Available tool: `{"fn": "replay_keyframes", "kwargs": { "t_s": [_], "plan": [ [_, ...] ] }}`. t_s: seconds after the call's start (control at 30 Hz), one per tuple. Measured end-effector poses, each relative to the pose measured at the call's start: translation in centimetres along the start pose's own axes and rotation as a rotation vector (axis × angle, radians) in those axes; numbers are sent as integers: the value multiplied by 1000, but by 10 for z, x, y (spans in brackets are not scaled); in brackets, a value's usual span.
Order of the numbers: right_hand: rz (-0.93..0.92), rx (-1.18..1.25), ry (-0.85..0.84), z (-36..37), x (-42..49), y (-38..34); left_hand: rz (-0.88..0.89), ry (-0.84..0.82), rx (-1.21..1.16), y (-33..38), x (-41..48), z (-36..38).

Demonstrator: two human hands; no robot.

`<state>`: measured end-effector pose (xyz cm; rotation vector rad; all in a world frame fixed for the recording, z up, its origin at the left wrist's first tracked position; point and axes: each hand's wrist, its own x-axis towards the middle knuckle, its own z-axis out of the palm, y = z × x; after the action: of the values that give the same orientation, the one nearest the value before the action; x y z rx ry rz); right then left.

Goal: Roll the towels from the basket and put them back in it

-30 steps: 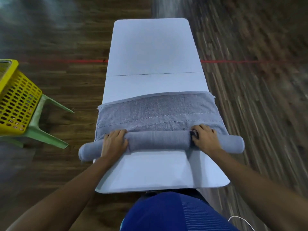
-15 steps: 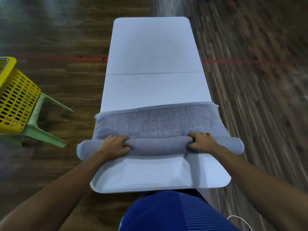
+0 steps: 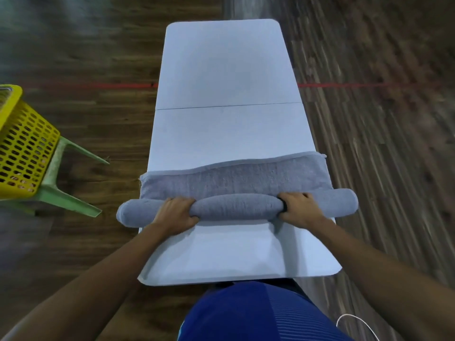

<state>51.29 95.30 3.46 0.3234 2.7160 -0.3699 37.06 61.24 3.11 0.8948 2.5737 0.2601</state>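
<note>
Grey towel (image 3: pixel 236 207), partly rolled, lies across the white bench (image 3: pixel 226 77) at lower centre of the frame. The left hand (image 3: pixel 176 214) and right hand (image 3: pixel 301 209) each curl round the roll. At the left edge, a yellow basket (image 3: pixel 22 153) sits on a green stool (image 3: pixel 64 193); its contents cannot be made out.

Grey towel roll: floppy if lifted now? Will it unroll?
Likely floppy: the grey towel is soft cloth, its ends overhanging the table beyond the left hand and right hand, so they'd probably sag. May unroll: a flat strip is not yet wound in.
</note>
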Motion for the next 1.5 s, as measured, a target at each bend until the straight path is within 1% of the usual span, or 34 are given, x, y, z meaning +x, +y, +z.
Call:
{"fn": "replay_keyframes", "kwargs": {
  "t_s": [0.03, 0.07, 0.1, 0.13, 0.17, 0.2, 0.27, 0.3, 0.33, 0.4, 0.43, 0.47, 0.53, 0.6, 0.67, 0.7, 0.73, 0.77, 0.83, 0.87, 0.9, 0.97, 1.03, 1.13, 1.2, 1.23, 1.3, 1.43, 1.5],
  "plan": [
    [30, 75, -123, -9, 5, 1, -54, -89, -90, -2, 4, -8],
    [59, 140, -207, -16, 10, 4, -121, -166, -187, -5, 7, -14],
    [86, 182, -228, -21, 14, 7, -166, -206, -275, -7, 10, -18],
    [111, 193, -194, -23, 18, 8, -176, -188, -335, -10, 13, -20],
    [137, 171, -111, -24, 20, 9, -168, -119, -359, -10, 16, -19],
    [158, 131, 16, -21, 21, 10, -161, -5, -346, -10, 16, -18],
    [148, 72, 265, -14, 19, 9, -138, 245, -208, -9, 15, -8],
    [110, 71, 325, -10, 16, 8, -89, 314, -117, -7, 13, -1],
    [60, 64, 318, -6, 12, 7, -15, 328, -24, -5, 10, 6],
    [-24, -14, 221, 6, 5, 7, 96, 247, 136, -3, 4, 15],
    [-44, -57, 183, 12, 3, 7, 100, 198, 179, -4, 3, 19],
    [-49, -83, 184, 17, 2, 9, 76, 169, 193, -5, 3, 20],
    [-37, -86, 239, 18, 3, 9, 38, 158, 175, -5, 5, 18],
    [-24, -57, 212, 7, 7, 6, 44, 144, 121, 1, 11, 5],
    [-22, -28, 96, -10, 14, 4, 16, 10, 66, 6, 19, -14],
    [-12, -19, 35, -18, 18, 4, -25, -80, 55, 6, 23, -23],
    [9, -18, 13, -23, 22, 4, -83, -137, 41, 4, 27, -30],
    [44, -27, 45, -28, 25, 6, -129, -112, 8, -1, 32, -33],
    [124, -24, 180, -29, 32, 8, -159, 79, -33, -11, 37, -31],
    [133, 4, 220, -27, 34, 9, -138, 137, -25, -14, 37, -28],
    [111, 28, 226, -24, 35, 10, -107, 136, -11, -16, 37, -24],
    [35, 25, 144, -17, 34, 15, -33, 51, 51, -18, 33, -14],
    [-3, -36, 64, -10, 32, 22, 2, -14, 135, -24, 27, -8],
    [-22, -152, 79, -6, 31, 32, -5, 16, 196, -42, 23, -7],
    [2, -191, 92, -8, 36, 32, -23, 27, 202, -42, 25, -7],
    [30, -185, 91, -9, 40, 28, -64, 25, 195, -38, 28, -6],
    [138, -74, 96, -15, 52, 14, -204, 34, 118, -20, 37, -8],
    [402, 410, 93, -29, 75, -16, -487, 75, -249, 27, 61, -15],
    [487, 570, 100, -30, 82, -33, -589, 62, -418, 50, 72, -13]
  ]
}}
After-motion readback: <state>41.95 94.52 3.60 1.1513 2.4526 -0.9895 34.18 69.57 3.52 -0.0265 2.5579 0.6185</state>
